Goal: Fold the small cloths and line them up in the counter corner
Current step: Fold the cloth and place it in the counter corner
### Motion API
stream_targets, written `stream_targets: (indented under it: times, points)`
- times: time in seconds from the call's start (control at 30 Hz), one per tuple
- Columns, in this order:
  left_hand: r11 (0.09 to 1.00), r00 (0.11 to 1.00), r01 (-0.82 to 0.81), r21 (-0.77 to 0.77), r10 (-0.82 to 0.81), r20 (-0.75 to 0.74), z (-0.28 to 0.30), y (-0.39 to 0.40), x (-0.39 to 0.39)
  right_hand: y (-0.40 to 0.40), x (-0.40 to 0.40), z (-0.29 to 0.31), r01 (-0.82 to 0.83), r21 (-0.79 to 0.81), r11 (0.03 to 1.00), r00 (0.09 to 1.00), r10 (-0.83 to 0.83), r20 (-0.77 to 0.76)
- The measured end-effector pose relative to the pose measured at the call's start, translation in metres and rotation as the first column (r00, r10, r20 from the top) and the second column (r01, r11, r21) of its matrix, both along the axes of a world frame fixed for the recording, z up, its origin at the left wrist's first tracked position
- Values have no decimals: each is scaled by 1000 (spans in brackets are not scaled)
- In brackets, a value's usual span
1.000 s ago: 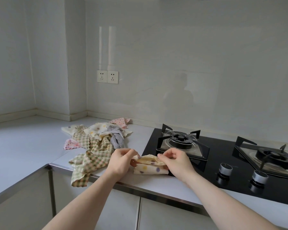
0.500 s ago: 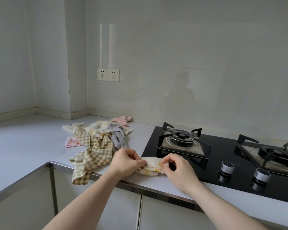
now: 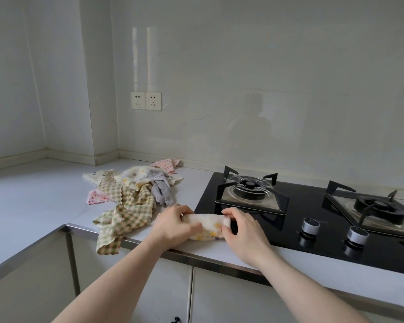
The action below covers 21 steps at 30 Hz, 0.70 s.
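A small cream cloth with coloured dots (image 3: 208, 223) lies folded into a thick narrow strip on the white counter (image 3: 33, 201), right at the hob's left edge. My left hand (image 3: 173, 223) grips its left end, fingers curled over the top. My right hand (image 3: 241, 226) pinches its right end between thumb and fingers. To the left lies a loose heap of unfolded cloths: a green checked cloth (image 3: 126, 213) hanging over the counter's front edge, a grey cloth (image 3: 161, 187), a cream dotted cloth (image 3: 135, 174) and two pink cloths (image 3: 166, 164) (image 3: 95, 197).
A black glass gas hob (image 3: 313, 220) with two burners and two knobs (image 3: 309, 226) (image 3: 357, 235) fills the counter to the right. The counter corner (image 3: 63, 164) lies at the back left, beyond the heap. Double wall sockets (image 3: 145, 100) sit above.
The dotted cloth's raised flap has been folded down into a narrower, thicker strip. Both hands have stayed at its two ends and closed down over it.
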<state>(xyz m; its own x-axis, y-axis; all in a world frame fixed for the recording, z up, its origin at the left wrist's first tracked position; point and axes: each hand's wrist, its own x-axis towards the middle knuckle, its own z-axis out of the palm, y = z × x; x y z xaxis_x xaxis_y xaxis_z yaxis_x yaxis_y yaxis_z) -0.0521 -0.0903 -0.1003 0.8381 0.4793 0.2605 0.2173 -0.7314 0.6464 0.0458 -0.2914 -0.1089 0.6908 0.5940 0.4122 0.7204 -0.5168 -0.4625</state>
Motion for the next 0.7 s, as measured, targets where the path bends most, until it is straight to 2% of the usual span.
stream_targets:
  times: [0.27, 0.7]
  points:
    - [972, 994, 29, -233, -4, 108, 2, 0, -4, 1, 3, -4, -13, 4, 1000, 1000, 13, 25]
    - [983, 991, 40, -179, -16, 132, -5, 8, 1, -1, 5, -5, 6, 66, 998, 997, -1, -83]
